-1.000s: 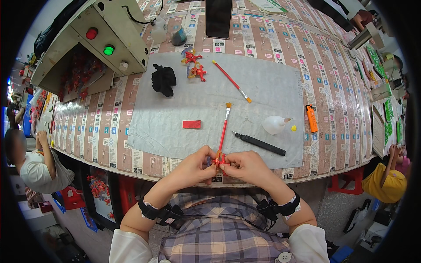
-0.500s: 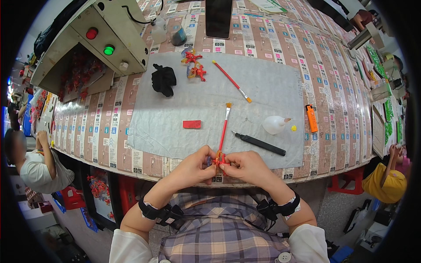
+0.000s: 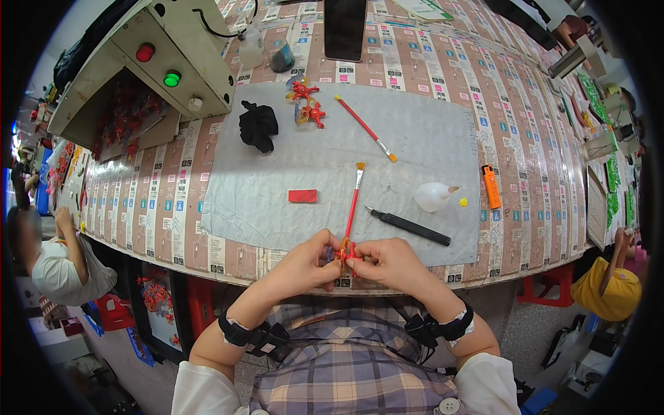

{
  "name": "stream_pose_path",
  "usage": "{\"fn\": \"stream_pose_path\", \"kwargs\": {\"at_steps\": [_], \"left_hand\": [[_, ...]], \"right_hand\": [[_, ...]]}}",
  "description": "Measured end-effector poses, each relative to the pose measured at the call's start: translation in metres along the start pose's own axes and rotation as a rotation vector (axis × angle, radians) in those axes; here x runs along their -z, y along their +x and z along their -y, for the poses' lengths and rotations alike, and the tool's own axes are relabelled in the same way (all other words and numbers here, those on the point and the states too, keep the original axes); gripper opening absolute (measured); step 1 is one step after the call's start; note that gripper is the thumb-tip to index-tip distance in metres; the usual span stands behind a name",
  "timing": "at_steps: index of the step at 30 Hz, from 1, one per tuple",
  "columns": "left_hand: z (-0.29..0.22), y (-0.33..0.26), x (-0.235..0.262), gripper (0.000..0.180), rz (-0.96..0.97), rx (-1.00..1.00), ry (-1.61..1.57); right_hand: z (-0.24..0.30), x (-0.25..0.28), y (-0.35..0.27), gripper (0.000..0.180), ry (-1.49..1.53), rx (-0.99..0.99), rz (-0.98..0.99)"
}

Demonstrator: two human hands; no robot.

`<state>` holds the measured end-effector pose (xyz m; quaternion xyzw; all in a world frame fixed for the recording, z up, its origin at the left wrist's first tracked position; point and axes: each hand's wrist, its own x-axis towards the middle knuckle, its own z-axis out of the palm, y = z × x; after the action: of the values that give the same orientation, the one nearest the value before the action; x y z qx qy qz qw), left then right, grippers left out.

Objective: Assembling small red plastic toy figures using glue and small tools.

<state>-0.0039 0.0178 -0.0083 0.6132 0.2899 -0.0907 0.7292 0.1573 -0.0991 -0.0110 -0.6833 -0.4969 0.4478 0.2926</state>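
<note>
Both my hands meet at the table's near edge, pinching a small red toy figure (image 3: 350, 261) with yellow and bluish clear parts. My left hand (image 3: 312, 261) grips its left side, my right hand (image 3: 391, 263) its right side; the fingers cover much of it. Just beyond my fingertips lies a red-handled brush (image 3: 353, 207), bristles pointing away. To the right rests a black craft knife (image 3: 409, 226), its blade toward the brush. A small red block (image 3: 302, 196) lies to the left on the grey sheet (image 3: 263, 214).
A second brush (image 3: 366, 129), two similar red figures (image 3: 309, 113) and a black cloth (image 3: 258, 126) lie farther back. At right are a white squeeze bottle (image 3: 434, 196) and an orange lighter (image 3: 491, 187). A metal box with buttons (image 3: 162, 59) stands at far left, a phone (image 3: 344, 31) at the back.
My hands and the red toy figure look unmoved. At the far left, another person's arm has shifted slightly.
</note>
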Motion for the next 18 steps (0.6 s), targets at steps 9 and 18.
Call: {"fn": "stream_pose_path", "kwargs": {"at_steps": [9, 18], "left_hand": [[0.0000, 0.0002, -0.0003, 0.017, -0.001, 0.000, -0.001], [0.0034, 0.0005, -0.0011, 0.024, -0.049, -0.021, -0.033]], "right_hand": [[-0.0017, -0.0003, 0.0002, 0.025, 0.005, -0.011, 0.010], [-0.0005, 0.0004, 0.0007, 0.025, -0.007, -0.012, 0.015]]}}
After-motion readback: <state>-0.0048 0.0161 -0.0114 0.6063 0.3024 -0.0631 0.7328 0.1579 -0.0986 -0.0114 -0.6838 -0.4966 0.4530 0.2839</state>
